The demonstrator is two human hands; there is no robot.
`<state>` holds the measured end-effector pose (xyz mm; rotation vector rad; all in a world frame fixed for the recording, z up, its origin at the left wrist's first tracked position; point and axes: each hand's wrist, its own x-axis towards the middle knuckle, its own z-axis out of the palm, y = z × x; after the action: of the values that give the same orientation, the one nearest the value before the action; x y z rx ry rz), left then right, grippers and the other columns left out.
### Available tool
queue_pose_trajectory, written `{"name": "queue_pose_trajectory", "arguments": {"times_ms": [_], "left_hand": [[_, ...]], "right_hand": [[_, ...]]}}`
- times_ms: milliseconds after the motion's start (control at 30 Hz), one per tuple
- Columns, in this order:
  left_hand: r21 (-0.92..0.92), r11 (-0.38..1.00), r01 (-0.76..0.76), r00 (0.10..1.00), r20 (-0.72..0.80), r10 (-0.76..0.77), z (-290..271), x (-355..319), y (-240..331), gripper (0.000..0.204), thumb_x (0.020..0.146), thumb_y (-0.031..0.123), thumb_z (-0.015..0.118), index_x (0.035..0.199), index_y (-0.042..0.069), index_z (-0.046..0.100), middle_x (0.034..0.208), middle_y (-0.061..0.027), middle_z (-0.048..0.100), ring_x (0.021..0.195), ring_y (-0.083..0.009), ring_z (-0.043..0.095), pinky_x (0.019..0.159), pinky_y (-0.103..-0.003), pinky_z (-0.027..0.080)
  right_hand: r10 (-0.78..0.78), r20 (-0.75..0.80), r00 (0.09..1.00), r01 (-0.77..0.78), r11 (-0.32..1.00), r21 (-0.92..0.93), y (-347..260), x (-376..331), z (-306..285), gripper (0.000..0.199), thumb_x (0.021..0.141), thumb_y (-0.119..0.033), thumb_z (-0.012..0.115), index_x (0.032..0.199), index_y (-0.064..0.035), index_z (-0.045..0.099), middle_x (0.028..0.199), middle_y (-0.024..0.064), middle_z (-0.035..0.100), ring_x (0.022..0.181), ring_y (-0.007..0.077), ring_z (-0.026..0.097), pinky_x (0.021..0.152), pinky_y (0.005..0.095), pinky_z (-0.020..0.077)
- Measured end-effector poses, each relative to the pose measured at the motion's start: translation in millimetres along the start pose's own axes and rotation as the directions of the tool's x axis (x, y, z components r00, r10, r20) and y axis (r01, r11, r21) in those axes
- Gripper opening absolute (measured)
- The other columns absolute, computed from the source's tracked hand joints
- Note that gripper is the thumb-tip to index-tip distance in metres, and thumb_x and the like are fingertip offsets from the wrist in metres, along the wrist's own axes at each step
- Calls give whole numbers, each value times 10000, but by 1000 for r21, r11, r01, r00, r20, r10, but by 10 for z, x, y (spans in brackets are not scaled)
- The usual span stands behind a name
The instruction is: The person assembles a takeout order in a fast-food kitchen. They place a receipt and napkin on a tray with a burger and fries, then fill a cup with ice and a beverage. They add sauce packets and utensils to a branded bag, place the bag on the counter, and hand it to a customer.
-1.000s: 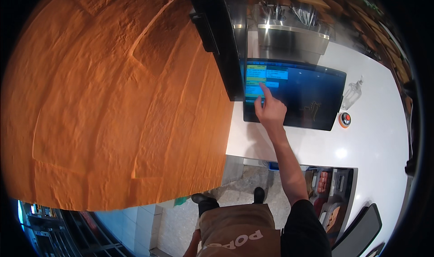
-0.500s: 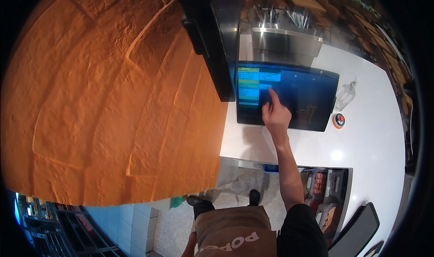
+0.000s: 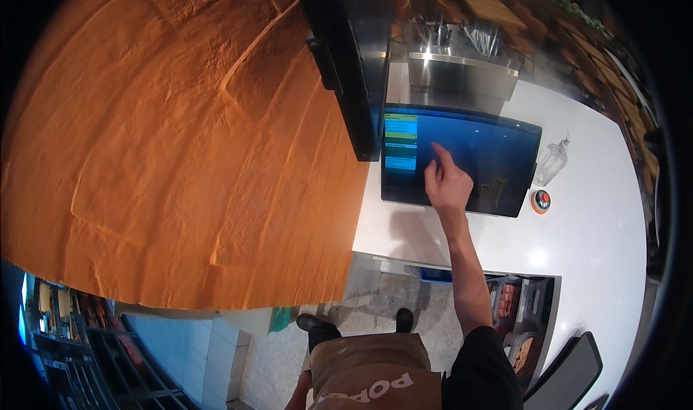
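My right hand [image 3: 449,184] reaches over a dark touchscreen monitor [image 3: 469,139] on the white counter. Its index finger is stretched out and the other fingers are curled, with nothing held. The fingertip is at or just above the glass, right of a column of blue, yellow and green order panels [image 3: 401,132]. Low in the picture, beside my brown apron [image 3: 372,367], only part of my left hand [image 3: 303,388] shows; its fingers are mostly hidden.
An orange textured wall [image 3: 180,143] curves along the left, with a black upright screen [image 3: 346,71] at its edge. Right of the monitor stand a clear pump bottle [image 3: 554,163] and a round orange-and-black button [image 3: 540,201]. Below the white counter [image 3: 592,193] sit open food drawers [image 3: 516,316].
The panels on the screen have changed: those in the second column are gone and the left column is rearranged. My right index finger has drawn back slightly from where it pointed.
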<state>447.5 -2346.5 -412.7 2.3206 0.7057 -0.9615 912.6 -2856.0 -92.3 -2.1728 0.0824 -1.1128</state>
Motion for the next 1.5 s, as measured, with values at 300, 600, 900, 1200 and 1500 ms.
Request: {"name": "queue_pose_trajectory", "arguments": {"times_ms": [300, 600, 900, 1200, 1500], "left_hand": [[-41, 996, -78, 995, -58, 75, 277, 77, -173, 545, 745, 439, 742, 1087, 17, 704, 1099, -275, 681, 1067, -438, 642, 854, -485, 526], [56, 984, -169, 982, -72, 172, 569, 238, -430, 559, 742, 451, 747, 1114, 37, 700, 1111, -265, 681, 1062, -441, 643, 855, -492, 527], [-212, 975, -68, 995, -84, 51, 449, 38, -243, 528, 776, 442, 725, 1108, 32, 700, 1115, -268, 677, 1068, -443, 639, 860, -501, 525], [-53, 997, -51, 998, -24, 50, 335, 49, -125, 528, 784, 444, 716, 1116, 34, 700, 1098, -270, 683, 1062, -441, 645, 870, -497, 529], [-55, 993, 100, 976, -189, -109, 264, -85, -164, 366, 752, 302, 734, 1022, 55, 742, 939, -235, 727, 915, -360, 720, 796, -444, 570]], "right_hand": [[75, 245, 967, -40, 988, -147, -65, -130, 387, 526, 862, -123, 597, 1382, -199, 576, 589, 100, 584, 523, 294, 617, 557, 398, 508], [17, 21, 1000, -18, 997, 72, -25, -202, 254, 432, 874, -136, 626, 1305, -167, 635, 554, 71, 539, 457, 211, 553, 517, 353, 480], [113, 147, 983, -88, 982, -168, 168, -367, 204, 439, 866, -151, 595, 1303, -147, 629, 570, 96, 606, 522, 310, 633, 536, 407, 508], [103, 116, 988, -84, 984, -157, 150, -300, 318, 381, 869, -193, 596, 1244, -196, 657, 641, 99, 649, 575, 316, 648, 552, 420, 518], [51, 209, 977, -44, 998, -35, 301, -731, -45, 191, 835, -104, 666, 1021, -150, 655, 496, 59, 507, 432, 242, 552, 449, 380, 424]]}}
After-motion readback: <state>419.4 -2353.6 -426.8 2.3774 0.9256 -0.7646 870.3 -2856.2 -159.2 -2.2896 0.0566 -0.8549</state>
